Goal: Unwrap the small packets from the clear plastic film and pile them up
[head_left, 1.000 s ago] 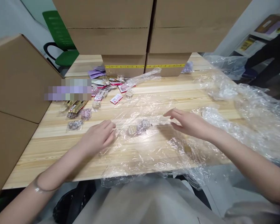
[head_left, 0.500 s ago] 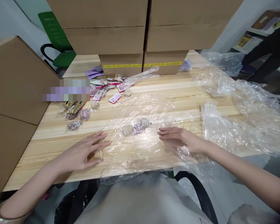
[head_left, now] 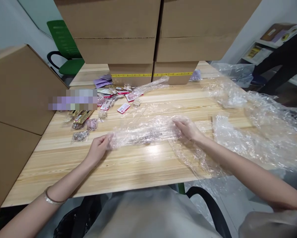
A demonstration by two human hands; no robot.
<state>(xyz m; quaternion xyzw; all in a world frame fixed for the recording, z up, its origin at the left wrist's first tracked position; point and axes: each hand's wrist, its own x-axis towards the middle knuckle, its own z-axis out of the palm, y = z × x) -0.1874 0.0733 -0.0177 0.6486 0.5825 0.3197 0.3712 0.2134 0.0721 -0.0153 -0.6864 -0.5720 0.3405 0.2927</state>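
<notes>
A clear plastic film [head_left: 138, 134] stretches between my hands above the wooden table, gathered into a long fold. My left hand [head_left: 100, 144] is closed on its left end. At the right end, my right hand [head_left: 186, 128] grips the film, which partly covers the fingers. Small wrapped bundles, dim and dark, lie under or inside the fold and can hardly be made out. More plastic film trails from my right hand toward the table's front edge. Left of the fold lies a small clear bag with grey contents [head_left: 80, 136], and near it a pinkish bag [head_left: 92, 124].
Cardboard boxes [head_left: 128, 49] stand stacked at the back, and another big box [head_left: 19, 92] stands at the left. Small packets and a red-and-white card [head_left: 123, 108] lie left of centre. Crumpled plastic film [head_left: 267, 129] covers the right side. A person's dark-clothed legs [head_left: 274, 72] show at far right.
Both hands have gone from open beside the flat film to closed on it. The film's near part has been lifted and folded away from me over the small bundles.
</notes>
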